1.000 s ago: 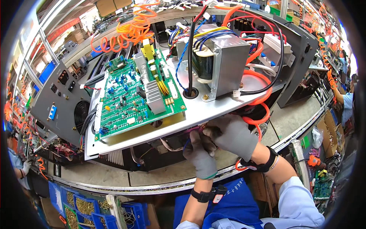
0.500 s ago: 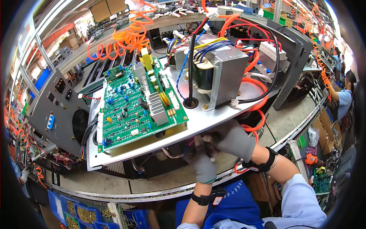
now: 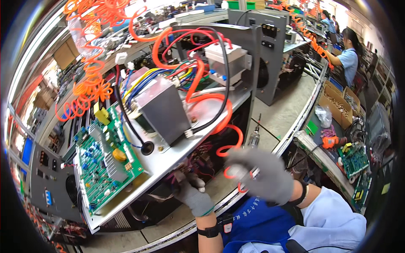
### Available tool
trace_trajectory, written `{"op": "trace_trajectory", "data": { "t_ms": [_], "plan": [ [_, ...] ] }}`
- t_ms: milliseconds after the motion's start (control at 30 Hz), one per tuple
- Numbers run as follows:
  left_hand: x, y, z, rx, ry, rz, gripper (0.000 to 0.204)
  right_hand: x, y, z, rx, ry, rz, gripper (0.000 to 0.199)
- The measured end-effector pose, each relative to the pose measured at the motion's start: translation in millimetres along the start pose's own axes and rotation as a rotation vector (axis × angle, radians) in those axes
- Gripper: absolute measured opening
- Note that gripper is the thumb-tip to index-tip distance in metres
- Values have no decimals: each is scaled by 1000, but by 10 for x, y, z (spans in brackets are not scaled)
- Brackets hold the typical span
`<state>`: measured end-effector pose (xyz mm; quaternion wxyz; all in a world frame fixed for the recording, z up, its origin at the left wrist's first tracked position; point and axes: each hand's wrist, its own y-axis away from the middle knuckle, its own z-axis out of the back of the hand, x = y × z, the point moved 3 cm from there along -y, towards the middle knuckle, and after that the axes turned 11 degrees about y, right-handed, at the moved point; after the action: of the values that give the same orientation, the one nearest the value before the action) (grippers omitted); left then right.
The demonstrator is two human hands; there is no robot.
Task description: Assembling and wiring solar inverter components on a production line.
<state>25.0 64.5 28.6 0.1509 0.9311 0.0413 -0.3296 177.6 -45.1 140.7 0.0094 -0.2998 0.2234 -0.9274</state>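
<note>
My left hand, in a grey glove, reaches under the near edge of a silver metal plate. Its fingers are curled among dark parts and wires of the chassis, and what they grip is hidden. On the plate stand a green circuit board with grey heat sinks and a transformer in a grey metal housing. My gloved right hand is off to the right of the plate, its fingers smeared by motion. An orange coiled cord hangs beside it. A power screwdriver lies just beyond it.
A grey side panel with a fan is at the left and another grey panel at the back. Right are a bench with an orange-handled tool, circuit boards and cardboard boxes. A co-worker is at the far right.
The view has turned right, so the unit sits further left. My right hand has left the plate's underside and moved right, away from my left hand, which stays beneath the edge.
</note>
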Motion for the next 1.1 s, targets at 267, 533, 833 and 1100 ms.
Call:
{"op": "trace_trajectory", "data": {
  "t_ms": [267, 533, 833, 1100],
  "plan": [
    [30, -100, 18, 69, 48, -44, 20, -1738, 103, -727, 225, 374, -814, 108],
    [17, -161, 94, 18, -109, -15, 33, -1752, 162, -781, 307, 566, -636, 102],
    [20, -89, 34, -32, -41, -99, 20, -1577, 563, -168, 113, -810, -940, 46],
    [-55, 6, 5, 114, -91, -10, 33, -483, 1226, 461, 553, -1102, -820, 85]
  ]
}}
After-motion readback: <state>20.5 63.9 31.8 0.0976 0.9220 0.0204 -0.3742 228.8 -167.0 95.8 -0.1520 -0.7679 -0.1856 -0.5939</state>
